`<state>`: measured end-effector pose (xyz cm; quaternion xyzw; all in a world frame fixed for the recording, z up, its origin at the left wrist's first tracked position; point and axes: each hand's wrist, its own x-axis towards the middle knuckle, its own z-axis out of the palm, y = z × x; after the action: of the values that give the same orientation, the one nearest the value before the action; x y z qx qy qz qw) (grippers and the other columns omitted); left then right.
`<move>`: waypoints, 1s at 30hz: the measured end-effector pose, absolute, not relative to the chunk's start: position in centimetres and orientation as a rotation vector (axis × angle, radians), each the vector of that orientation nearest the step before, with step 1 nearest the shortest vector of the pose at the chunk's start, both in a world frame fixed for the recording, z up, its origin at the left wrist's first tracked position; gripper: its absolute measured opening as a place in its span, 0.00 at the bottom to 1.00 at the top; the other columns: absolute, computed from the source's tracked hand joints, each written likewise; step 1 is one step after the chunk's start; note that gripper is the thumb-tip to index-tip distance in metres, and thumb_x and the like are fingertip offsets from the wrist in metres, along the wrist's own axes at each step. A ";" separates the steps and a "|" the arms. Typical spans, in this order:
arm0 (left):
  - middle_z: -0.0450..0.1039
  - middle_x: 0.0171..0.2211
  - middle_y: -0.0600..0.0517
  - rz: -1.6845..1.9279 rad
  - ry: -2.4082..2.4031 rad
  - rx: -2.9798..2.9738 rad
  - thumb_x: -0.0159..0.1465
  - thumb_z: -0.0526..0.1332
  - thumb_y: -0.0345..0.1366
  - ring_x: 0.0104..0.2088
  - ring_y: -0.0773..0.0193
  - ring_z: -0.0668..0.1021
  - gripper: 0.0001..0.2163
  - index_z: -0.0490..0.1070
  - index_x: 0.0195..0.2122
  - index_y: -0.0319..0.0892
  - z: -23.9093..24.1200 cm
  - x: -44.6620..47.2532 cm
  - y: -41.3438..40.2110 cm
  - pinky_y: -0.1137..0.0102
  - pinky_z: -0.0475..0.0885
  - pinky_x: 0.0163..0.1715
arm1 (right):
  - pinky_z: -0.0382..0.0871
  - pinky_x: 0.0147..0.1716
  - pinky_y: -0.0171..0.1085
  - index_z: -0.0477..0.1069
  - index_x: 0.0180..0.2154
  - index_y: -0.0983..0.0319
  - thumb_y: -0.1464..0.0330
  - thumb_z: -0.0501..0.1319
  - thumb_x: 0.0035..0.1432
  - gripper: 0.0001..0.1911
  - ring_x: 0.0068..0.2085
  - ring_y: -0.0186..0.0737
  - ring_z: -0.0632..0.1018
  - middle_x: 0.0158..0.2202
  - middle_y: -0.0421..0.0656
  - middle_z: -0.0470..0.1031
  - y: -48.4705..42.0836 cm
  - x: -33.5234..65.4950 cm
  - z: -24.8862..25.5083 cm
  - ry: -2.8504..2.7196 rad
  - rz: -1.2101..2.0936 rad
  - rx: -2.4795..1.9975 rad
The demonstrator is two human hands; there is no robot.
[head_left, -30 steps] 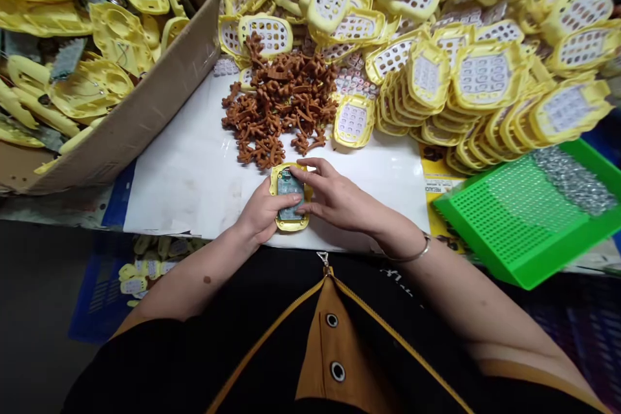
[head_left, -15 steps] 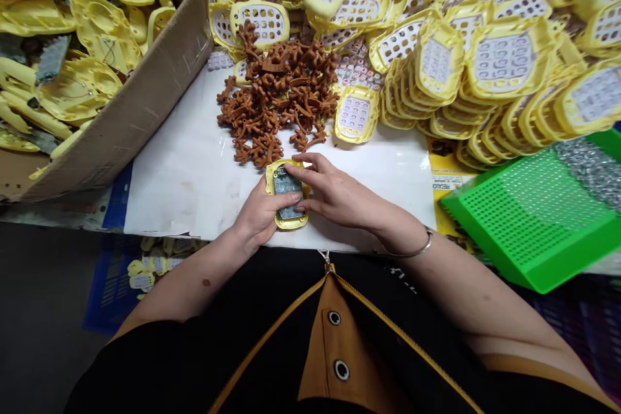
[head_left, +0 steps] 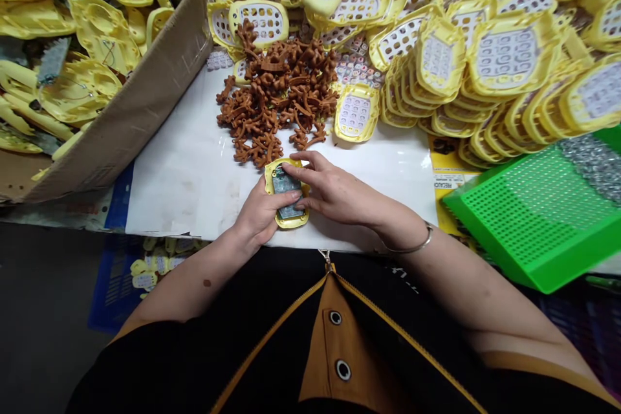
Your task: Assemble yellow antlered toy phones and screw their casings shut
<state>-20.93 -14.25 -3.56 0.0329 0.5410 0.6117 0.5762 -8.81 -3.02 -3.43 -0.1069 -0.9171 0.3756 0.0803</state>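
Note:
My left hand [head_left: 257,210] grips a yellow plastic shell [head_left: 294,222] from its left side, the thumb lying across a green-grey circuit board [head_left: 285,189] set inside the shell. My right hand [head_left: 334,191] comes in from the right. Its index fingertip rests at the board's upper end and its thumb is at the right edge, so the fingers close around board and shell. Just beyond the hands lies a heap of small brown plastic parts [head_left: 281,97]. A yellow shell with a white keypad [head_left: 356,113] lies right of that heap.
A cardboard box [head_left: 121,90] with yellow shells and boards stands at left. Stacked yellow shells with keypads [head_left: 439,61] fill the right. A green perforated basket [head_left: 526,220] holds small metal pieces, likely screws [head_left: 594,165]. A blue crate [head_left: 109,284] sits below the table's left edge.
The hands keep nearly the same hold on the shell and board. The view has shifted very slightly; nothing else has visibly moved.

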 end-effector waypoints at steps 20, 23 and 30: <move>0.74 0.31 0.55 1.431 1.275 0.092 0.43 0.69 0.23 0.31 0.65 0.76 0.24 0.68 0.42 0.41 -3.4 -20.7 -14.6 0.69 0.71 0.32 | 0.73 0.51 0.56 0.52 0.63 0.55 0.68 0.60 0.59 0.32 0.56 0.55 0.71 0.60 0.54 0.57 -3.8 -8.0 -3.4 -2.720 1.037 -0.337; 0.73 0.31 0.54 1.432 1.276 0.078 0.43 0.69 0.23 0.32 0.65 0.76 0.24 0.68 0.43 0.41 -3.4 -20.7 -14.7 0.69 0.71 0.33 | 0.73 0.50 0.56 0.53 0.62 0.58 0.68 0.60 0.58 0.32 0.56 0.56 0.72 0.59 0.56 0.58 -4.0 -7.9 -3.4 -2.724 0.996 -0.340; 0.74 0.31 0.54 1.423 1.270 0.097 0.43 0.70 0.23 0.32 0.64 0.76 0.24 0.68 0.42 0.40 -3.3 -21.1 -14.7 0.69 0.71 0.33 | 0.72 0.51 0.56 0.51 0.64 0.56 0.65 0.60 0.59 0.34 0.57 0.55 0.70 0.60 0.56 0.56 -4.3 -8.1 -3.9 -2.680 1.017 -0.342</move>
<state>-21.12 -14.74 -3.33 0.0416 0.5428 0.6083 0.5777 -8.14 -4.28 -3.90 -0.1175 -0.9209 0.3494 0.1271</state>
